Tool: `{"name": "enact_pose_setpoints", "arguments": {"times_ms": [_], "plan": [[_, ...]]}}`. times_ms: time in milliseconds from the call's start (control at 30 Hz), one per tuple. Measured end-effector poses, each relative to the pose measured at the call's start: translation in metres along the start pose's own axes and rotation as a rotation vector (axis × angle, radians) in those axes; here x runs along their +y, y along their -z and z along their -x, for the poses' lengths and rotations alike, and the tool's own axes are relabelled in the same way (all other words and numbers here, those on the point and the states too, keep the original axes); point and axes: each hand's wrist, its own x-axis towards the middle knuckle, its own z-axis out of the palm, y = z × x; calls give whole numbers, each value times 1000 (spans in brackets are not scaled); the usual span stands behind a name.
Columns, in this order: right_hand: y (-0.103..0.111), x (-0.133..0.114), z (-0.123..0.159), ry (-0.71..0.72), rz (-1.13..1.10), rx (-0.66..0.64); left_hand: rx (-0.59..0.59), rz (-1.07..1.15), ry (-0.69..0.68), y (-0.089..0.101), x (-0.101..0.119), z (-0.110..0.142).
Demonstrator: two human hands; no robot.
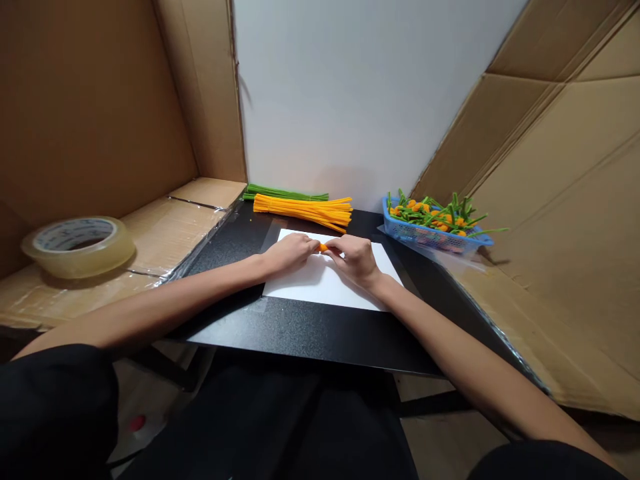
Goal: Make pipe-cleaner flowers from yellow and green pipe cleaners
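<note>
Our left hand and our right hand meet over the white paper, and both pinch a small orange fuzzy stick between them. Only a tiny bit of it peeks out between our fingertips. We think it is being bent or rolled, so we should hold it tight at both ends, keep our hands low over the paper, and turn slowly so it does not slip.

The paper lies on the black table. Behind it sits a pile of orange sticks, with green sticks just beyond. To the right is a blue basket full of orange and green pieces. Far left, a roll of clear tape rests on cardboard. Its inner ring has some print, but it is too small for us to read.
</note>
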Motion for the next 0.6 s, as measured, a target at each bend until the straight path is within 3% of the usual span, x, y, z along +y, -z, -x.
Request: {"name": "enact_pose_setpoints", "arguments": {"times_ms": [133, 267, 433, 600], "plan": [[1, 2, 0, 82, 41, -21, 38, 55, 24, -2, 1, 2], [1, 3, -4, 72, 63, -46, 51, 45, 0, -5, -6, 0], [-4, -1, -13, -85, 75, -78, 93, -38, -51, -8, -31, -5], [0, -2, -16, -278, -3, -56, 123, -98, -6, -12, -57, -5]]}}
